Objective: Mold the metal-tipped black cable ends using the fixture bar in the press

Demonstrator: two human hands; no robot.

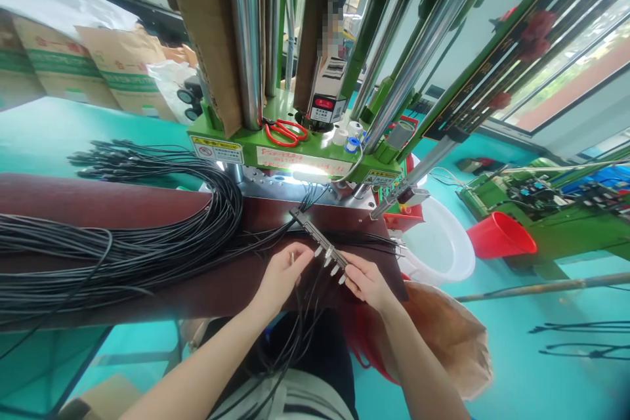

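Note:
A dark metal bar fixture [315,234] lies at a slant over the table edge, with several small silver connectors [329,256] sticking out along its near side. Its near right end is gripped between the thumb and fingers of my right hand [365,283]. Just left of the bar, my left hand [285,270] is closed in a pinch on a thin black cable [298,305]; the cable's tip is hidden by the fingers. More black cables hang from the bar toward my lap. Thin cable ends [309,197] also rise beyond the bar's far end.
A green press [256,152] with steel columns stands right behind the bar, red-handled scissors [285,133] on its plate. A thick bundle of black cables [147,249] covers the brown table's left. At right are a white tub [460,249], a red bucket [502,236] and a paper sack [443,335].

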